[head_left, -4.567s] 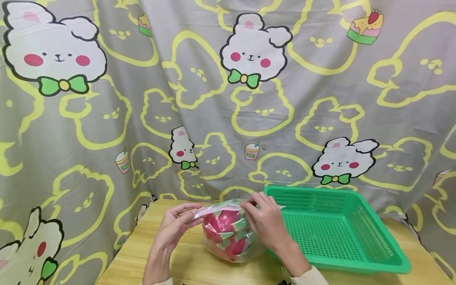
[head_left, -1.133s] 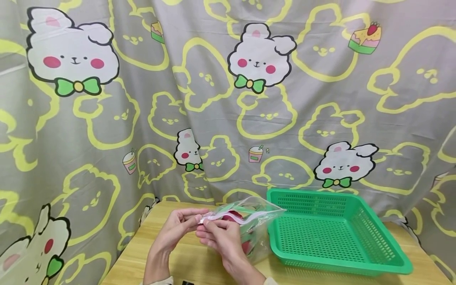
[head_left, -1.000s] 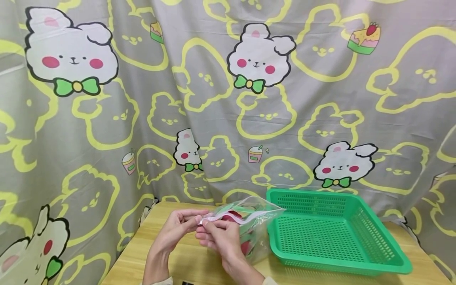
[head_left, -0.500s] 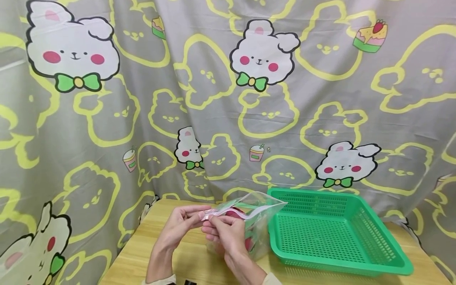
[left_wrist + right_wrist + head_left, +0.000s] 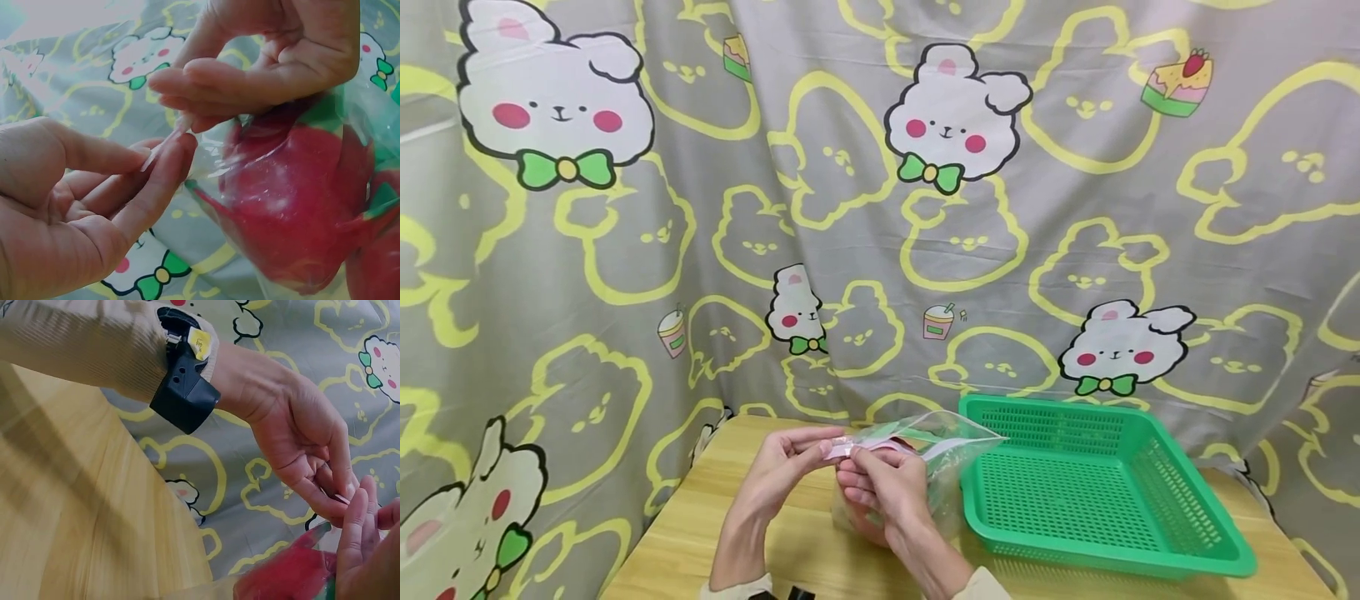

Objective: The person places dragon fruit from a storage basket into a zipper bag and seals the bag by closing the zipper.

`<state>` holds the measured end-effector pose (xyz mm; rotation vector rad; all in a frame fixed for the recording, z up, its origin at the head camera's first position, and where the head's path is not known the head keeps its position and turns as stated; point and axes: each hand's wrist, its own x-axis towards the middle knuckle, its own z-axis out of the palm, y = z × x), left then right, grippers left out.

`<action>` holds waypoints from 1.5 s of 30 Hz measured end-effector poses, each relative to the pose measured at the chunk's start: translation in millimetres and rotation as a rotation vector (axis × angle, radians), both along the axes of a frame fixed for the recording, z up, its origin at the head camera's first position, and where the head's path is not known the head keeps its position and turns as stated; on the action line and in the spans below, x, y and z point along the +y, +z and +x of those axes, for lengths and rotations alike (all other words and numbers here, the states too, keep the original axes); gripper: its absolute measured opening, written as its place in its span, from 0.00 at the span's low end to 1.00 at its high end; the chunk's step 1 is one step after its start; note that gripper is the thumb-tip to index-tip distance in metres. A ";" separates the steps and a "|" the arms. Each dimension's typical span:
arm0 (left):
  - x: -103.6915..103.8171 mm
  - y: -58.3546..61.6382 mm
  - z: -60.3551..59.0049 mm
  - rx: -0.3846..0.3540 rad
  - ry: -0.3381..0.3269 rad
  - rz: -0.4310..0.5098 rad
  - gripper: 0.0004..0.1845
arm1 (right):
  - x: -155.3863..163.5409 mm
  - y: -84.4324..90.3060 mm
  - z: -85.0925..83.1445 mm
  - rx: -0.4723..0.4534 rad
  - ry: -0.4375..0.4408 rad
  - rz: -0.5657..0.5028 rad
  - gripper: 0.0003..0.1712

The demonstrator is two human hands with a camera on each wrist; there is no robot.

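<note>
A clear zip bag (image 5: 951, 475) stands on the table, its top edge lifted. Inside are red dragon fruits (image 5: 294, 200) with green-tipped scales. My left hand (image 5: 778, 471) pinches the left end of the pale zip strip (image 5: 164, 149) between thumb and fingers. Close beside it, my right hand (image 5: 891, 487) pinches the same strip with thumb and forefinger. To the right of both hands, the bag's mouth looks spread apart. In the head view my right hand covers much of the fruit. The right wrist view has the left hand (image 5: 297, 431) in the middle.
A green perforated basket (image 5: 1195, 500) stands on the wooden table (image 5: 688, 533), just right of the bag. Behind the table hangs a grey curtain (image 5: 865, 242) with rabbit prints. A small black object (image 5: 800, 593) shows at the bottom edge of the head view.
Earlier my right hand was at the bag's right side; it came left to beside my left hand. Over the last second it has slid slightly right along the strip.
</note>
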<state>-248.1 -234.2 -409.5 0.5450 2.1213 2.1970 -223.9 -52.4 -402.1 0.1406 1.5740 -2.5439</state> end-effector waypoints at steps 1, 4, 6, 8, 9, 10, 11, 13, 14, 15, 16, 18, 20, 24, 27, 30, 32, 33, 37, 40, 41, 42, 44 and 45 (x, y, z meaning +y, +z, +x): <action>2.0 0.3 -0.8 0.000 0.009 -0.003 0.20 | 0.7 -0.2 -0.5 -0.005 -0.002 -0.010 0.15; 8.7 0.8 -2.8 0.005 0.049 -0.017 0.18 | 3.7 0.1 -1.7 -0.020 -0.003 -0.040 0.15; 12.1 0.9 -3.5 0.021 0.065 -0.031 0.18 | 5.3 -0.1 -2.5 -0.026 -0.002 -0.052 0.15; 13.6 1.2 -3.5 0.030 0.073 -0.044 0.19 | 6.1 -0.3 -2.8 -0.029 0.004 -0.047 0.16; 13.7 1.7 -3.2 0.034 0.077 -0.054 0.19 | 6.0 -0.5 -2.9 -0.029 0.005 -0.040 0.16; 13.1 2.1 -2.5 0.039 0.079 -0.063 0.19 | 5.5 -0.6 -2.9 -0.027 0.007 -0.034 0.16; 12.3 2.1 -2.2 0.043 0.076 -0.067 0.19 | 5.0 -0.7 -2.8 -0.027 0.007 -0.028 0.16; 10.8 1.8 -2.3 0.043 0.067 -0.064 0.19 | 4.0 -0.5 -2.2 -0.029 0.003 -0.021 0.17; 10.2 1.5 -2.5 0.040 0.060 -0.055 0.19 | 3.6 -0.5 -2.1 -0.029 -0.004 -0.019 0.17; 9.6 0.8 -2.7 0.034 0.055 -0.040 0.19 | 3.3 0.0 -1.8 -0.030 -0.013 -0.022 0.16; 9.1 0.1 -3.0 0.025 0.053 -0.022 0.19 | 3.2 0.3 -1.7 -0.031 -0.024 -0.027 0.16; 8.3 -1.5 -3.7 0.001 0.055 0.016 0.20 | 3.6 0.9 -2.0 -0.036 -0.048 -0.034 0.15; 7.5 -2.7 -3.7 -0.023 0.068 0.049 0.20 | 5.0 2.0 -2.9 -0.038 -0.072 -0.039 0.15; 6.3 -3.6 -3.7 -0.053 0.092 0.076 0.20 | 9.7 3.2 -4.0 -0.045 -0.110 -0.054 0.15; 5.8 -3.3 -3.5 -0.066 0.098 0.081 0.21 | 13.4 4.2 -3.9 -0.048 -0.123 -0.075 0.16; 5.7 -2.6 -3.1 -0.077 0.096 0.096 0.20 | 16.9 5.2 -2.9 -0.052 -0.133 -0.086 0.17; 5.8 -2.1 -3.0 -0.085 0.082 0.117 0.21 | 19.5 5.7 -2.4 -0.058 -0.145 -0.094 0.17; 5.9 -1.8 -3.1 -0.088 0.075 0.127 0.21 | 20.9 6.0 -2.1 -0.062 -0.153 -0.098 0.17; 6.1 -0.9 -3.4 -0.099 0.071 0.163 0.22 | 27.4 6.4 -2.1 -0.063 -0.173 -0.127 0.14; 6.0 -0.5 -3.5 -0.111 0.097 0.181 0.21 | 32.2 6.1 -2.6 -0.055 -0.177 -0.142 0.12; 6.0 -0.4 -3.6 -0.114 0.102 0.184 0.21 | 33.8 5.9 -2.8 -0.051 -0.177 -0.145 0.12; 6.0 -0.4 -3.7 -0.117 0.105 0.186 0.21 | 35.2 5.7 -2.9 -0.050 -0.180 -0.147 0.11; 6.4 -0.1 -4.4 -0.119 0.105 0.184 0.20 | 38.0 5.3 -3.5 -0.050 -0.186 -0.155 0.10; 6.6 0.1 -4.9 -0.117 0.102 0.181 0.20 | 39.3 5.2 -3.8 -0.051 -0.188 -0.157 0.10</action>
